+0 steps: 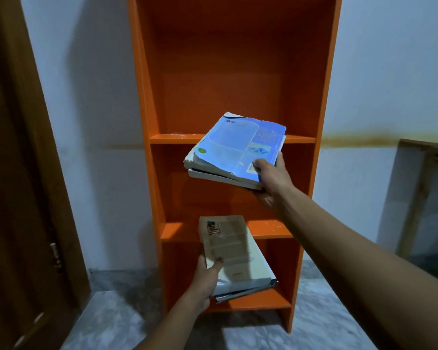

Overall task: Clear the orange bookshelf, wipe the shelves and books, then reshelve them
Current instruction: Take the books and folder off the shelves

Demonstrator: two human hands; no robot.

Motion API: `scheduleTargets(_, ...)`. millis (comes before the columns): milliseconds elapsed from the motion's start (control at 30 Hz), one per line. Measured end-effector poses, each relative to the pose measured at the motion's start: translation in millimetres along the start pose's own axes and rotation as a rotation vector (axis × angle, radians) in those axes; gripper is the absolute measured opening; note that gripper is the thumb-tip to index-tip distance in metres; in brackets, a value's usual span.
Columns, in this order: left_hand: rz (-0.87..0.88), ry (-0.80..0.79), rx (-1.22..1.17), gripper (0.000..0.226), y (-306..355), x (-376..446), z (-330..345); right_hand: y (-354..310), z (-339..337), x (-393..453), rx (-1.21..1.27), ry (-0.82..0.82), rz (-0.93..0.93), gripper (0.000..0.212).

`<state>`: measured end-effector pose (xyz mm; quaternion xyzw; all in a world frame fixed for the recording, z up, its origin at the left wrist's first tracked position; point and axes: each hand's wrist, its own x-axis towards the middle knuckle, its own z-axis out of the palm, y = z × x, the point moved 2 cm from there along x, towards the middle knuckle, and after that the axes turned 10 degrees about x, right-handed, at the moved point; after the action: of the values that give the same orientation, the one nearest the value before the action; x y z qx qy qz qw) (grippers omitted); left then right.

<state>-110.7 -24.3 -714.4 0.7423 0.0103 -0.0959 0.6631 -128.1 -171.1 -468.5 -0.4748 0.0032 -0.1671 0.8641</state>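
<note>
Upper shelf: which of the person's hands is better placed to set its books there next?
Right, probably: the right hand holds the blue books level with the upper shelf; the left hand is lower.

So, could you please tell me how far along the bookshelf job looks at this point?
Every shelf of the orange bookshelf that shows is bare, so clearing looks done; whether wiping happened cannot be told, and no cloth shows. In hand: the right hand holds a blue-covered stack by the upper shelf edge, and the left hand holds a tan-covered stack lower down. If these are going back, reshelving has barely begun.
</note>
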Motion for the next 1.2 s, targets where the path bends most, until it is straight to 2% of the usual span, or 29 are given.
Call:
scheduleTargets(67, 0.024, 0.024, 0.000, 0.038, -11, -11, -4, 4, -17, -25, 0.014, 0.007, 0.020, 0.074)
scheduleTargets(100, 0.028, 0.050, 0.005, 0.033, -18, -15, -7, 8, -26, -36, 0.017, 0.013, 0.023, 0.070)
scheduleTargets(200, 0.018, 0.048, 0.052, 0.037, -36, -31, -12, 23, -55, -65, 0.009, 0.006, -0.003, 0.042)
scheduleTargets(367, -0.061, -0.073, 0.077, 0.035, -77, -64, -6, 47, -107, -116, -0.102, 0.024, 0.042, 0.039)
scheduleTargets(533, -0.062, -0.031, 0.124, 0.024, -133, -97, 22, 93, -171, -146, -0.112, 0.111, 0.204, 0.032)
scheduleTargets(600, -0.067, -0.045, 0.125, 0.028, -159, -110, 34, 113, -196, -153, -0.112, 0.152, 0.251, 0.028)
scheduleTargets(667, -0.094, -0.100, 0.138, 0.040, -189, -120, 45, 132, -221, -152, -0.100, 0.185, 0.308, 0.031)
scheduleTargets(767, -0.240, -0.159, 0.123, 0.035, -239, -129, 58, 158, -255, -155, -0.093, 0.223, 0.379, 0.035)
scheduleTargets(1067, -0.409, -0.193, 0.127, 0.053, -351, -153, 64, 234, -337, -192, -0.059, 0.301, 0.545, 0.038)
scheduleTargets(1200, -0.491, -0.153, 0.160, 0.032, -372, -143, 53, 267, -360, -214, -0.033, 0.329, 0.633, 0.038)
